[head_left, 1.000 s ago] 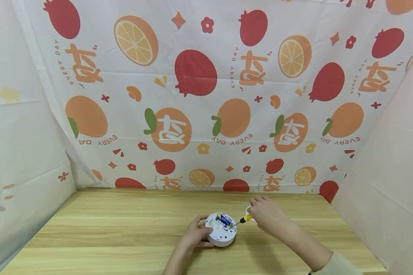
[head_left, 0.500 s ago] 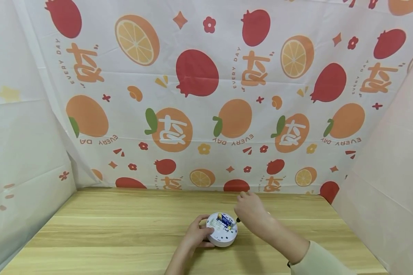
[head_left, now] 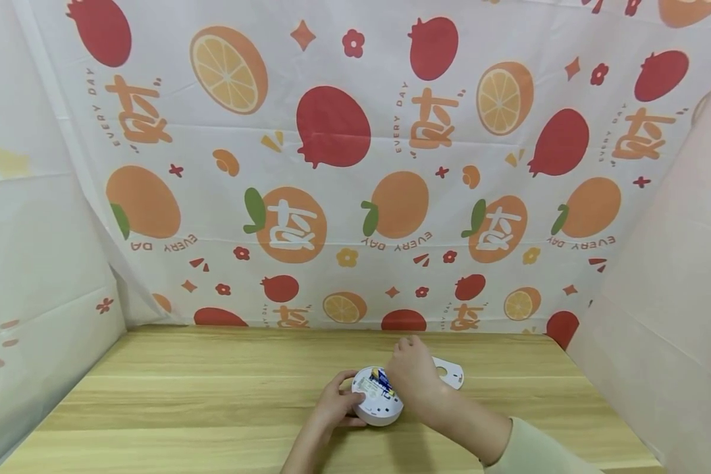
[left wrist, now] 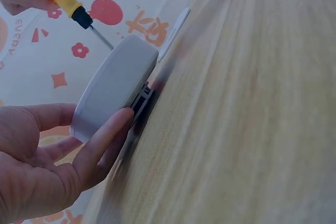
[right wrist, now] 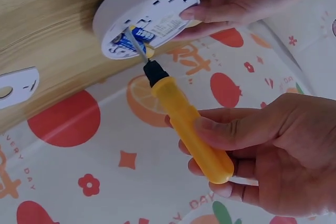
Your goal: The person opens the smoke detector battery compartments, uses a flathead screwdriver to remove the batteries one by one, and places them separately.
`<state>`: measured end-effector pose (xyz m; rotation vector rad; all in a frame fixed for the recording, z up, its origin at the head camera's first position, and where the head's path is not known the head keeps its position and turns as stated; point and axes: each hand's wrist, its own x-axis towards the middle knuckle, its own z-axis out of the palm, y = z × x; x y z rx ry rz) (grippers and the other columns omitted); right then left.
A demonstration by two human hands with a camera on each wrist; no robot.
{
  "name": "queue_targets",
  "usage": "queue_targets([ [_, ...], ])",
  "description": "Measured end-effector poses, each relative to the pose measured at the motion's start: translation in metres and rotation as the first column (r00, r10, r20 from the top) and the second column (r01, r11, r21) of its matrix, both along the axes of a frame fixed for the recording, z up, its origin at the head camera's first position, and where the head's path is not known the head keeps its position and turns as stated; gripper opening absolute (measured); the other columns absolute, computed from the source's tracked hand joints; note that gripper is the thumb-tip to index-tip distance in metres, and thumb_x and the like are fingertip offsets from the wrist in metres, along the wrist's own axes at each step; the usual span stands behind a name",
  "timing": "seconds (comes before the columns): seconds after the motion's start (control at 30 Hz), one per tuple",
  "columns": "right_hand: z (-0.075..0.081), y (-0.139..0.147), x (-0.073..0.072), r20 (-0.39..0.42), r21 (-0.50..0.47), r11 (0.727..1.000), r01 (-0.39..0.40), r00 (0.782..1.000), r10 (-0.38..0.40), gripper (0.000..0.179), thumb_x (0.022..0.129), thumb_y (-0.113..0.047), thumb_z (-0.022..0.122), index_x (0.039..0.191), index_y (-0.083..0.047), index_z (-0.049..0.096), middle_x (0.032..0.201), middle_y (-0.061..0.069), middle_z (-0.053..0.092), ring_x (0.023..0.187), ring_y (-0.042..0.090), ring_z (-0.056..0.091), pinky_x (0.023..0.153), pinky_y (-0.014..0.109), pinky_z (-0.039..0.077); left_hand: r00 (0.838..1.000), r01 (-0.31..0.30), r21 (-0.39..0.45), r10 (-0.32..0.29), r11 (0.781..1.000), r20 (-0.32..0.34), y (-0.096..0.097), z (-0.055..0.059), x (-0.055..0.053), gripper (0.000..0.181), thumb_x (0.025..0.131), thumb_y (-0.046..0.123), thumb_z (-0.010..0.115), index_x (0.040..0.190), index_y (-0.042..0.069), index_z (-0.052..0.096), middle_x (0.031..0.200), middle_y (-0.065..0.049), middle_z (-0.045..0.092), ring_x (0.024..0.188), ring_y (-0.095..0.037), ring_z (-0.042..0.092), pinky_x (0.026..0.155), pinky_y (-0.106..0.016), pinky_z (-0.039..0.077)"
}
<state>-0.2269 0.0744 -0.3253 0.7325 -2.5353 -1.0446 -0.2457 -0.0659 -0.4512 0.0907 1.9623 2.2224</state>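
My left hand (head_left: 334, 403) grips the left rim of a round white device (head_left: 379, 417) that looks like a smoke alarm, thumb over its face and fingers beneath. Its battery side is up, tilted, with blue-and-yellow batteries (right wrist: 143, 35) in a recess. My right hand (right wrist: 273, 150) holds a screwdriver (right wrist: 191, 135) by its yellow handle. The steel shaft reaches into the recess beside the batteries in the right wrist view; the exact contact of its tip is unclear. From the head view, my right hand hides the screwdriver and part of the device.
A flat white plate (head_left: 452, 372) with a round hole lies on the wooden table (head_left: 213, 395), behind and right of the device. Fruit-print cloth (head_left: 343, 197) hangs along the table's back edge, with pale cloth at both sides.
My right hand has moved left and turned over the device, covering the screwdriver in the head view and uncovering the white plate. The left hand keeps its hold on the device.
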Motion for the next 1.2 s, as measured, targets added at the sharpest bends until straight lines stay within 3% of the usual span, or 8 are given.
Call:
queue_targets([
  [0.27,0.0,-0.007,0.0,-0.006,0.037,0.999,0.02,1.0,-0.02,0.011,0.083,-0.028,0.064,0.082,-0.018,0.069,0.072,-0.001,0.053,0.071,0.011,0.047,0.064,0.024,0.039,1.0,0.015,0.013,-0.015,1.0,-0.005,-0.001,0.001,0.0,0.053,0.083,-0.006,0.055,0.13,-0.01,0.031,0.091,-0.017,0.057,0.069,-0.024,0.06,0.059,-0.038,0.056],
  [0.53,0.001,0.003,-0.001,0.048,0.028,0.999,-0.017,0.999,0.016,0.009,0.083,-0.025,0.065,0.08,-0.017,0.069,0.074,-0.001,0.055,0.077,0.012,0.052,0.072,0.025,0.045,1.0,0.024,0.019,-0.024,1.0,-0.008,-0.001,-0.001,-0.001,0.056,0.082,-0.004,0.055,0.132,-0.01,0.031,0.092,-0.017,0.057,0.069,-0.023,0.06,0.059,-0.039,0.056],
  [0.87,-0.001,0.032,-0.006,0.107,-0.15,0.981,-0.12,0.985,0.137,0.009,0.071,-0.013,0.075,0.068,-0.015,0.066,0.074,0.003,0.056,0.077,0.019,0.056,0.074,0.03,0.049,1.0,0.009,0.032,-0.009,0.999,0.005,0.0,-0.001,-0.001,0.056,0.083,-0.003,0.055,0.134,-0.01,0.031,0.096,-0.021,0.055,0.07,-0.023,0.06,0.061,-0.04,0.056],
  [1.2,-0.015,0.056,-0.009,0.174,-0.309,0.95,-0.053,0.978,0.112,0.011,0.065,-0.005,0.076,0.071,-0.006,0.066,0.087,0.01,0.059,0.084,0.024,0.058,0.079,0.034,0.05,1.0,-0.012,0.027,0.012,1.0,0.016,-0.001,-0.002,-0.002,0.058,0.083,-0.004,0.055,0.135,-0.01,0.03,0.095,-0.022,0.055,0.069,-0.023,0.061,0.061,-0.04,0.056],
])
